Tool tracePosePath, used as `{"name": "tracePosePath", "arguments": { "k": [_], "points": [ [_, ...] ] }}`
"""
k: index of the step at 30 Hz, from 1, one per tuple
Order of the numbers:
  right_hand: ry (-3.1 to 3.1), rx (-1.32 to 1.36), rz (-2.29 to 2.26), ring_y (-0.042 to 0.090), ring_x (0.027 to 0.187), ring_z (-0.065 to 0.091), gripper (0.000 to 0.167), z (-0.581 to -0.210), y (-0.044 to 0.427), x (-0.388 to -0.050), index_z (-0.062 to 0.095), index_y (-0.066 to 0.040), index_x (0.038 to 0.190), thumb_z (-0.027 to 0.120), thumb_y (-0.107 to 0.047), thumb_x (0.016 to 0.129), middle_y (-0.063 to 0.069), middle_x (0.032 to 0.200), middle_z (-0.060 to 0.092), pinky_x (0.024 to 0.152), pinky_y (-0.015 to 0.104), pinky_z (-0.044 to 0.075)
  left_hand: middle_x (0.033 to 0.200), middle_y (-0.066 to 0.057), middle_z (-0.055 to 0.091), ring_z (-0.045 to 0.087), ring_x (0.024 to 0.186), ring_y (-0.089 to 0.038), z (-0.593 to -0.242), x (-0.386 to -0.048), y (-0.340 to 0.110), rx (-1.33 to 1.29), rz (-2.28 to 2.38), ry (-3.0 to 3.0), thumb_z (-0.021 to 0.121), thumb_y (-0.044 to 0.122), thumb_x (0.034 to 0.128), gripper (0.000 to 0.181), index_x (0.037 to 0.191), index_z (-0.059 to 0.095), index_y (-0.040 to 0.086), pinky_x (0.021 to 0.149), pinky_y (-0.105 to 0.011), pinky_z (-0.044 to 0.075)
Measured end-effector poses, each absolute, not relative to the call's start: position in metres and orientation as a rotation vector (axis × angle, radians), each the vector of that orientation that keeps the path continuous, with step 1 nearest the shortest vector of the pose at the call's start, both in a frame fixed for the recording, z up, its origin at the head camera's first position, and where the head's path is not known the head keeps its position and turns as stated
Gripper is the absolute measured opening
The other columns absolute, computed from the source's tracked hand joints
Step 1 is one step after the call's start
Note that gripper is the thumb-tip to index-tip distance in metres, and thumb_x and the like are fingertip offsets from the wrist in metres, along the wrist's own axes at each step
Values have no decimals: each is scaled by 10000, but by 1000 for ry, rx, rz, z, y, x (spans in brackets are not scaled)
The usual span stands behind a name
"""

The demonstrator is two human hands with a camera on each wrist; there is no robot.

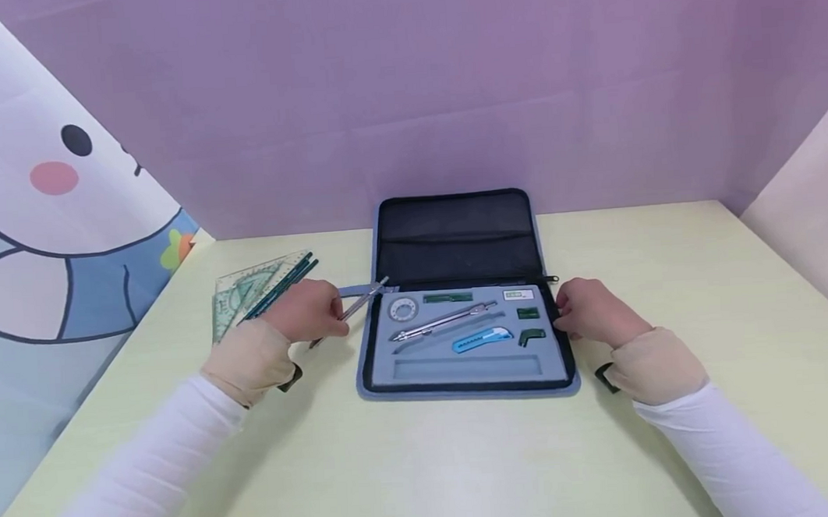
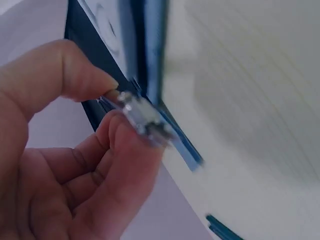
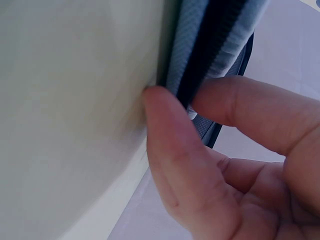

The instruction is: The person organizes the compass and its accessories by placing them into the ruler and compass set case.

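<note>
Left fingers (image 2: 80, 75) pinch a metal tool (image 2: 141, 116) between their tips.

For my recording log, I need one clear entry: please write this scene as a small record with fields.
case: open, lid at back
left hand: pinches slim metal tool
right hand: holds case's right edge
in tray: metal compass, blue cutter, round white piece, green pieces
left of case: set squares, dark green pencils

Your right hand (image 3: 250, 192), at 4 o'clock, pinches the edge of a blue-grey case (image 3: 186, 50) between two digits. Dark zipper band (image 3: 212, 40) runs up toward 1 o'clock. Pale tabletop (image 3: 70, 100), 9 o'clock; lilac backdrop (image 3: 292, 57), 2 o'clock.
</note>
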State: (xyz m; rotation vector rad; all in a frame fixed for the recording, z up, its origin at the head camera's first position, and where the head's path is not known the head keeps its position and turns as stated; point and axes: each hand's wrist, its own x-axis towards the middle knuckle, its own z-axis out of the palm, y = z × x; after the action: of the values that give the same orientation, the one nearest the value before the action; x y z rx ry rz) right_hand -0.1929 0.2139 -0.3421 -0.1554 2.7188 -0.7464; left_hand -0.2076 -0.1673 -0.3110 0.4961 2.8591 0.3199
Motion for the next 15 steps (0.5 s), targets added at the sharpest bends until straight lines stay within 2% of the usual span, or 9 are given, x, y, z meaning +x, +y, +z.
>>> {"name": "tracePosePath", "arguments": {
  "k": [10, 15],
  "points": [
    [2714, -149, -744, 186, 662, 624, 251, -341, 214, -191, 530, 157, 1015, 618, 11, 831, 246, 902, 615, 608, 296, 542, 614, 25, 528, 485, 592, -129, -316, -201, -127, 735, 319, 2828, 693, 120, 714, 92, 717, 604, 97, 569, -247, 407],
    [2721, -149, -736, 185, 665, 619, 252, -341, 213, -192, 532, 152, 1018, 619, 6, 832, 247, 913, 614, 613, 294, 540, 625, 24, 520, 481, 619, -131, -320, -198, -113, 794, 308, 2784, 700, 119, 733, 88, 755, 620, 90, 568, -237, 402]
  ]
}}
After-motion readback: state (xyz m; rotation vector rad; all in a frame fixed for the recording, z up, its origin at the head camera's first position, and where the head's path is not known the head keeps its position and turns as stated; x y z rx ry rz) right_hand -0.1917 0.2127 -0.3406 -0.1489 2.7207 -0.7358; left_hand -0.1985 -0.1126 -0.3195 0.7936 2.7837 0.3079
